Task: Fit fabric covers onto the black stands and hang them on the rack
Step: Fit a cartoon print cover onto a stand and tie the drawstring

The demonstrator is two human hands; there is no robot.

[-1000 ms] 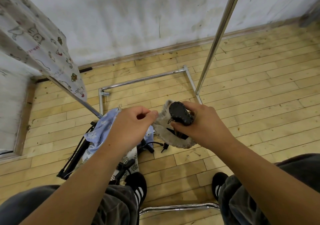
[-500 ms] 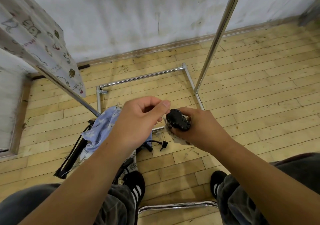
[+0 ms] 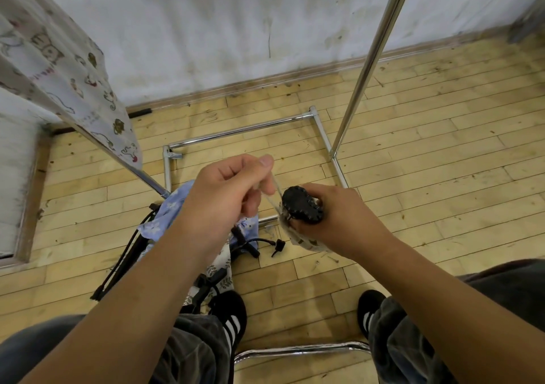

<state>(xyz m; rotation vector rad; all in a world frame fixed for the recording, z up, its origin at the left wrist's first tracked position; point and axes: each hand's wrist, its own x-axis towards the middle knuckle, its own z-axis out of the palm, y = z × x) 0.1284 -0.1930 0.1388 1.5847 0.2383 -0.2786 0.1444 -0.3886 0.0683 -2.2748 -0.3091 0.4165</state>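
My right hand (image 3: pixel 339 221) grips a black stand (image 3: pixel 300 208) by its top, with a beige patterned fabric cover (image 3: pixel 300 240) gathered round it below the black end. My left hand (image 3: pixel 227 197) pinches a thin pale drawstring (image 3: pixel 275 187) of that cover and holds it taut up and to the left. On the floor under my left arm lie more black stands (image 3: pixel 124 262) with a blue flowered cover (image 3: pixel 168 209) on them. The chrome rack (image 3: pixel 368 65) stands ahead, with a cartoon-print cover (image 3: pixel 59 68) hanging at the upper left.
The rack's chrome base frame (image 3: pixel 236 131) lies on the wooden floor ahead, and another chrome bar (image 3: pixel 298 351) runs between my feet. A loose black strap (image 3: pixel 277 246) lies by the stands. A stained white wall (image 3: pixel 236 29) closes the far side.
The beige cover has gone from bunched open around the stand's top to drawn tight below it. My left hand has risen and pulled the drawstring out.
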